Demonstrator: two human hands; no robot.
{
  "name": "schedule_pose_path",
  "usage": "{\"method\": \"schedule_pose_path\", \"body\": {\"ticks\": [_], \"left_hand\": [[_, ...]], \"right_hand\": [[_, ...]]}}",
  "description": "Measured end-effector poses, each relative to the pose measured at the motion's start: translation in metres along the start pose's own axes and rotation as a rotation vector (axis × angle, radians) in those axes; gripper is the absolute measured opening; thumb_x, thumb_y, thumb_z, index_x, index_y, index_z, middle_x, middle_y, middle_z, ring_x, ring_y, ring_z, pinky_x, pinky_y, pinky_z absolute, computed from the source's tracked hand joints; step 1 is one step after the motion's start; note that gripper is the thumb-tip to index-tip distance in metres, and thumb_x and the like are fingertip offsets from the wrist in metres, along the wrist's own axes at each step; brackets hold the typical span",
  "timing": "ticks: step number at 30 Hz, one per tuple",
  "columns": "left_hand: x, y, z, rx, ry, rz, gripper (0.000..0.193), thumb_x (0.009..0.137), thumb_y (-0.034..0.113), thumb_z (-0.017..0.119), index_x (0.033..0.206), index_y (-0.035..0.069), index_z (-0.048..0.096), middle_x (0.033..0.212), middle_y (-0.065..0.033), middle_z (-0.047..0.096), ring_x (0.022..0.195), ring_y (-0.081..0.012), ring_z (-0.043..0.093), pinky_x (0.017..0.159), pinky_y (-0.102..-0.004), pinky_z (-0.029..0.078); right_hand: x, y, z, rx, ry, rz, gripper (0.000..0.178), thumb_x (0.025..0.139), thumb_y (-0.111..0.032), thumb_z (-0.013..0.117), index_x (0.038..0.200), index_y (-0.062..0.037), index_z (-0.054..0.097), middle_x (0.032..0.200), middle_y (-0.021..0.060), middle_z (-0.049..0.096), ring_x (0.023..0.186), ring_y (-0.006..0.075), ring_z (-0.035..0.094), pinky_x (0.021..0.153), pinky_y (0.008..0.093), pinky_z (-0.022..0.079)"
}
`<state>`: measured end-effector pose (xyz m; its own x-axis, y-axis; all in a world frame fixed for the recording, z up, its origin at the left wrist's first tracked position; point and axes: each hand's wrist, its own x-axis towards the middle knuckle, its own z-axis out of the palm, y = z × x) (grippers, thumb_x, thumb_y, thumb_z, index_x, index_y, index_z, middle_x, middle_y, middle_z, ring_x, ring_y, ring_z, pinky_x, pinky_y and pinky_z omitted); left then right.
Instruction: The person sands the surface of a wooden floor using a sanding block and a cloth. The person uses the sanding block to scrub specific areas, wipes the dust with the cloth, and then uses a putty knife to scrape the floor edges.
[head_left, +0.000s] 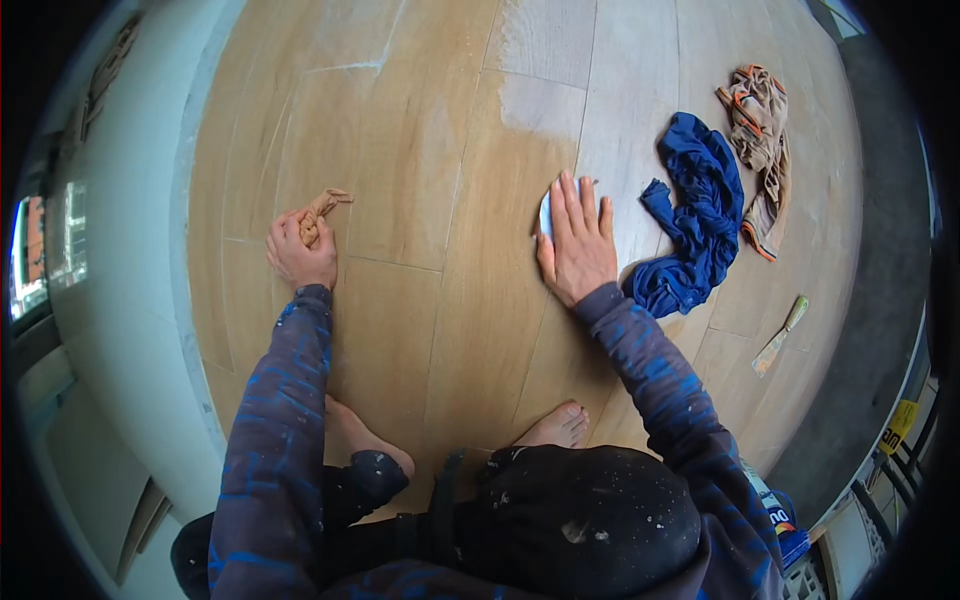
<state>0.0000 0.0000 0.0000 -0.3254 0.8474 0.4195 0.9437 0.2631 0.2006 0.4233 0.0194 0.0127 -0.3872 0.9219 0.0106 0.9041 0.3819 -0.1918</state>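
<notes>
My left hand [300,255] is closed around a crumpled tan cloth [322,204] and rests on the wood-look floor. The cloth's twisted end sticks out past my fingers. Farther right, my right hand [578,240] lies flat with its fingers stretched out, pressing on a thin white piece [545,214]. Most of that piece is hidden under the palm, so I cannot tell its kind. Beside my right hand, a bunched dark blue cloth [700,200] lies on the floor.
A beige cloth with orange trim [762,130] lies beyond the blue one. A putty knife with a green handle [780,335] is at the right, near a dark grey strip [850,280]. A pale wall [140,240] borders the left. Whitish patches [540,105] mark the far floor.
</notes>
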Motion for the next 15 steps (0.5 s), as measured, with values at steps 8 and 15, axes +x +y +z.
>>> {"method": "schedule_pose_path", "body": {"ticks": [8, 15], "left_hand": [[0.001, 0.013, -0.002, 0.015, -0.034, -0.030, 0.031, 0.087, 0.031, 0.078, 0.115, 0.018, 0.073, 0.127, -0.0034, 0.065, 0.122, -0.0303, 0.060, 0.104, -0.0484, 0.046], [0.010, 0.001, -0.001, 0.013, 0.000, -0.014, 0.030, 0.088, 0.030, 0.077, 0.114, 0.017, 0.072, 0.127, -0.0035, 0.065, 0.122, -0.0304, 0.061, 0.104, -0.0488, 0.046]], "right_hand": [[-0.003, 0.005, -0.019, 0.008, 0.041, 0.054, 0.080, 0.099, -0.034, 0.060, 0.166, 0.0001, 0.033, 0.174, 0.0197, 0.031, 0.164, 0.0413, 0.023, 0.131, 0.0615, 0.014], [-0.072, -0.040, -0.003, 0.127, -0.036, 0.019, 0.081, 0.097, -0.036, 0.061, 0.166, -0.0016, 0.035, 0.176, 0.0164, 0.030, 0.164, 0.0400, 0.022, 0.131, 0.0622, 0.013]]}}
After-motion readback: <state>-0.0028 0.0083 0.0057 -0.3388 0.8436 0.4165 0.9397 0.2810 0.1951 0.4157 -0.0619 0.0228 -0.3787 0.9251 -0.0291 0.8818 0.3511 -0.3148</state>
